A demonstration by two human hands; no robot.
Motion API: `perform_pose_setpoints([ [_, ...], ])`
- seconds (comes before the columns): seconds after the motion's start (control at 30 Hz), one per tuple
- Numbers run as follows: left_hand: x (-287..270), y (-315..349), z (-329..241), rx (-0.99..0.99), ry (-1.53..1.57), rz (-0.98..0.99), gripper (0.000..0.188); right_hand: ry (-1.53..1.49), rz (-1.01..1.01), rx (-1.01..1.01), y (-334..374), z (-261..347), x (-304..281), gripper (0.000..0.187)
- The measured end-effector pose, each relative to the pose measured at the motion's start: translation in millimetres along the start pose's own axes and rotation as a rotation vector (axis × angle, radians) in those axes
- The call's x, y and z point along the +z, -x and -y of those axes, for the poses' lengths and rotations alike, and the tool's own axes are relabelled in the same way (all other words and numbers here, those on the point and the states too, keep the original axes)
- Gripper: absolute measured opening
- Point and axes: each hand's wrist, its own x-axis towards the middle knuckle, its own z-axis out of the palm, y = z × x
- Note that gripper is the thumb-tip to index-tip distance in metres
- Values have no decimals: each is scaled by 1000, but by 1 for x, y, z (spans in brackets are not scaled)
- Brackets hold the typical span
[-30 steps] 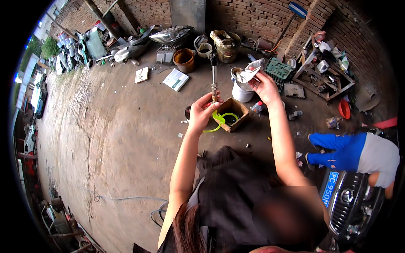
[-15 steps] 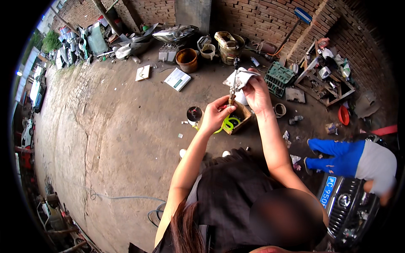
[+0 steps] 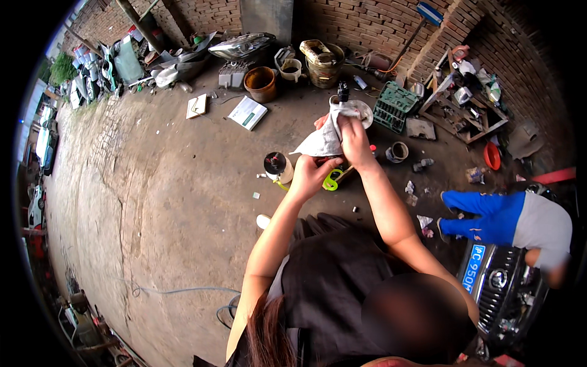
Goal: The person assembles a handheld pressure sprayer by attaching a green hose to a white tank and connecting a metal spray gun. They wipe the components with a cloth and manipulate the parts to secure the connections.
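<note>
My kit: black top (image 3: 330, 269), loose, creased, slight sheen. Grey strip (image 3: 279, 276) along its left edge. Left forearm (image 3: 276, 225) and right forearm (image 3: 384, 202) bare, same for left hand (image 3: 310, 178) and right hand (image 3: 357, 144). White shoe (image 3: 263, 221), rounded toe. Long hair (image 3: 265, 327) hangs over my left front.

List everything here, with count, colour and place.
Cloth: one, white, over the tool
Tool: one, black top, above the cloth
Looped tube: one, yellow-green, below the cloth
Tool case: one, green, floor, right
Rusty bucket: one, brown, near the wall
Container: one, red, floor, right
Nearest car: one, black, lower right
Co-worker: one, blue and grey clothes, at that car
Clutter: uncounted, mixed colours, along the wall
Left hand: one, bare, below the cloth
Right hand: one, bare, fingers on the cloth
</note>
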Motion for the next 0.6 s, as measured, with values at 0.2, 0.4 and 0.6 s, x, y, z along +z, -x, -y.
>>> perform_pose_setpoints([
  [0.2, 0, -1, -1, -173, -297, 121, 24, -6, -114, -42, 6, 4, -5, 37],
  [0.4, -4, 1, -2, -108, 246, 116, 32, -180, 147, 19, 13, 22, -10, 34],
  [0.6, 2, 1, 1, -177, 520, 57, 46, -252, 204, 180, 28, 18, -16, 29],
])
